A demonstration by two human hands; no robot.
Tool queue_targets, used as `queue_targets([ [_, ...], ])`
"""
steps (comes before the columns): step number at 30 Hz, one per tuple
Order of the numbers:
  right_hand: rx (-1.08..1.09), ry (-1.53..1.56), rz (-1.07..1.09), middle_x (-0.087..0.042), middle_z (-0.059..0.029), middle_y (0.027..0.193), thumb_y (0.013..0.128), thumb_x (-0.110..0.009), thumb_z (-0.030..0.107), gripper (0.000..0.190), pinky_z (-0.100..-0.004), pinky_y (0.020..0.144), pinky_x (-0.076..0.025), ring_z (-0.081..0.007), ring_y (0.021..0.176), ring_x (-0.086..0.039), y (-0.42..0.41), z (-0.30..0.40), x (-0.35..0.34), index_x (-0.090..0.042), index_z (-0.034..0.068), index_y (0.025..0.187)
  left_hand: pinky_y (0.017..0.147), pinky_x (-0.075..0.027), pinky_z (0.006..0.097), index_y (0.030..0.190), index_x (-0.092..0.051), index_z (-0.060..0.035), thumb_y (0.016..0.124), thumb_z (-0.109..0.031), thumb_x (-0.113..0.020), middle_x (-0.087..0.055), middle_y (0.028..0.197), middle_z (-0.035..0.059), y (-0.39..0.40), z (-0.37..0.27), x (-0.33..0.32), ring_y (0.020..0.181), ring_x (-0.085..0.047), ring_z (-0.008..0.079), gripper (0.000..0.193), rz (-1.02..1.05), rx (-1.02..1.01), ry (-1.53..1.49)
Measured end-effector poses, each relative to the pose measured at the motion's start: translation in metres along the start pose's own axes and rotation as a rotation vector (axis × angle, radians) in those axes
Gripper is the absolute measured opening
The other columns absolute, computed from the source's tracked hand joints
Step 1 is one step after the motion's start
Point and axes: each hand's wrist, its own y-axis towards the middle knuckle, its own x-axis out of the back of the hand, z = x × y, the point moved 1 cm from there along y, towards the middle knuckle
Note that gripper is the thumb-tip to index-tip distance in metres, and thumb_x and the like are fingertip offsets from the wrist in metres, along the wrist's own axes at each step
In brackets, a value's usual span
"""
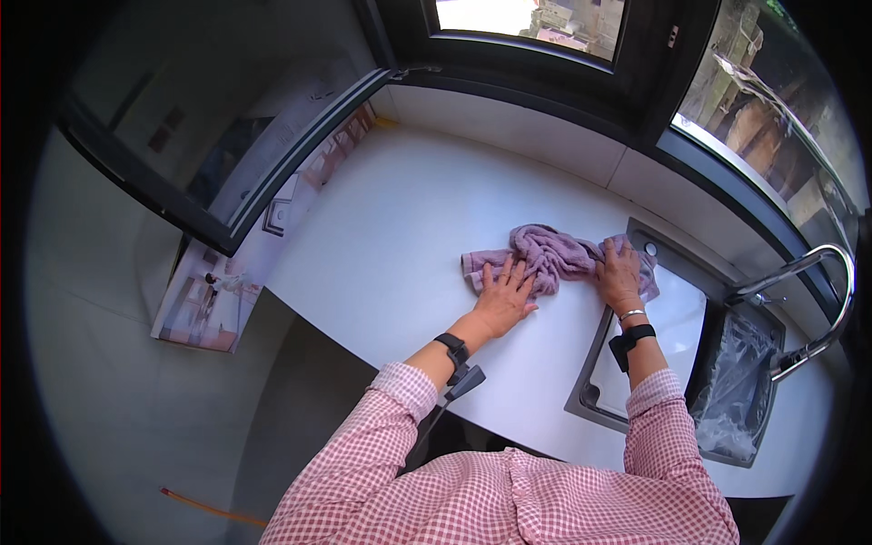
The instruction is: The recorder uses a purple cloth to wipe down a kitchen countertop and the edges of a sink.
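A crumpled purple towel [555, 255] lies on the white countertop [381, 225], its right end reaching over the sink's left edge. My left hand [505, 296] rests on the towel's left part, fingers spread, palm down. On the towel's right end lies my right hand [621, 272], its fingers slightly bent over the cloth beside the sink; whether they grip it cannot be told. A white board [671, 320] covers the left part of the dark sink [589, 402].
A chrome faucet [845, 293] arches over the right basin, where clear plastic film [732, 381] lies. An open window sash [235, 235] juts over the counter's left side, above a printed cardboard box [211, 293]. A low tiled sill [518, 136] runs along the back.
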Motion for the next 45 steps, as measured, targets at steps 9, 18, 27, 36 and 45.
queue_targets([
  [9, -0.1, -0.157, -0.127, -0.054, -0.0288, 0.129, 0.084, -0.063, 0.017, 0.052, -0.0521, 0.1, -0.045, -0.0466, 0.117, -0.054, 0.127, 0.035, -0.049, -0.055, 0.004, 0.134, 0.114, -0.012, 0.0733, 0.156, -0.033, -0.0087, 0.103, -0.048, -0.044, -0.016, 0.166, 0.0204, 0.119, 0.162, 0.023, 0.154, -0.01, 0.0421, 0.067, 0.054, 0.194, -0.038],
  [18, -0.085, -0.276, -0.186, -0.059, -0.0283, 0.122, 0.088, -0.068, 0.041, 0.055, -0.0556, 0.093, -0.046, -0.0443, 0.113, -0.055, 0.222, 0.206, -0.105, -0.056, 0.004, 0.127, 0.115, -0.016, 0.0695, 0.154, -0.037, -0.0109, 0.102, -0.046, -0.047, -0.022, 0.165, 0.0171, 0.096, 0.376, 0.05, 0.153, -0.017, 0.0383, 0.064, -0.024, 0.417, 0.11],
  [27, 0.626, 0.313, -0.029, -0.052, -0.032, 0.135, 0.09, -0.063, 0.03, 0.046, -0.0522, 0.106, -0.04, -0.0468, 0.127, -0.05, 0.216, 0.385, -0.152, -0.058, 0.006, 0.129, 0.112, -0.025, 0.0632, 0.144, -0.047, -0.0035, 0.1, -0.033, -0.057, -0.035, 0.156, 0.0234, -0.029, 0.36, 0.046, 0.149, -0.026, 0.0395, 0.054, -0.132, 0.418, 0.099],
  [36, 0.757, -0.098, -0.261, -0.057, -0.0197, 0.121, 0.09, -0.059, 0.014, 0.024, -0.0413, 0.094, -0.051, -0.0345, 0.114, -0.056, 0.205, 0.195, -0.067, -0.064, 0.006, 0.111, 0.116, -0.023, 0.0617, 0.139, -0.055, -0.0041, 0.097, -0.023, -0.058, -0.039, 0.154, 0.0244, -0.132, 0.24, 0.045, 0.147, -0.031, 0.0407, 0.047, -0.161, 0.238, 0.002],
  [45, -0.126, -0.199, -0.275, -0.057, -0.0191, 0.117, 0.084, -0.062, 0.008, 0.025, -0.0497, 0.088, -0.052, -0.04, 0.11, -0.06, 0.154, 0.001, -0.007, -0.059, 0.013, 0.108, 0.118, -0.025, 0.0584, 0.141, -0.051, -0.002, 0.092, -0.009, -0.057, -0.039, 0.153, 0.0244, -0.024, 0.118, 0.025, 0.144, -0.035, 0.0427, 0.051, -0.173, -0.152, -0.157],
])
